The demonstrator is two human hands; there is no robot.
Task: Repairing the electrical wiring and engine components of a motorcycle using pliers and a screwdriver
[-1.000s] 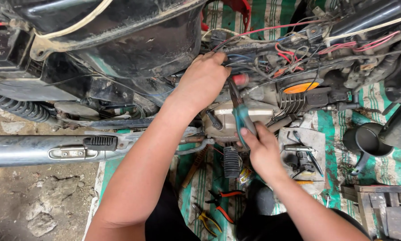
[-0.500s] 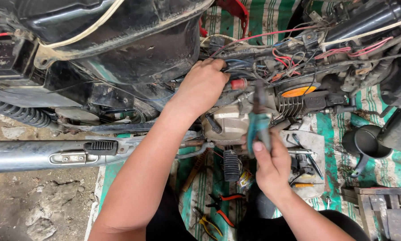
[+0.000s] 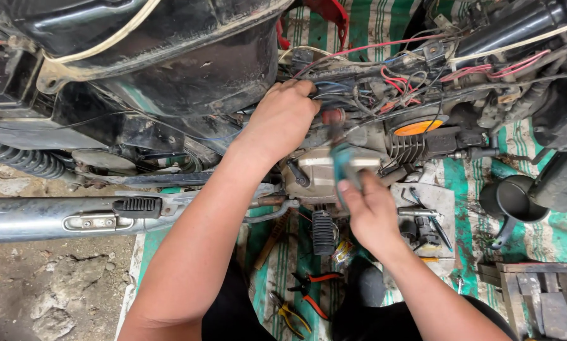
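Head view: the right hand (image 3: 372, 215) has swung the teal-handled screwdriver (image 3: 341, 165) from a slant a second ago to nearly upright now, its shaft blurred with motion and its tip up by the red cap (image 3: 333, 117) just under the left hand (image 3: 282, 120). The right grip is closed around the handle, thumb on its face. The left hand has hardly moved: it stays pressed into the wiring (image 3: 384, 82) above the engine (image 3: 324, 170), fingers curled tight on something among the cables. I cannot tell what, since the knuckles hide it. Judging from this, the tool is being brought to bear on a fitting that the left hand steadies, and the work sits at the point where the tip meets it.

Around them, the black bodywork (image 3: 170, 57) overhangs the left side and the left forearm crosses in front of the engine, so the view to the fitting is narrow. Loose red and blue wires crowd the spot, close to the tool's shaft. The exhaust pipe (image 3: 50, 218) lies along the left, with a footpeg (image 3: 323, 230) under the engine. On the striped mat (image 3: 466, 189) lie red pliers (image 3: 315, 287), yellow pliers (image 3: 290, 312), a tray of small tools (image 3: 425, 218) and a black funnel (image 3: 514, 199), all well apart from the hands. A wooden crate (image 3: 542, 297) sits at the lower right.
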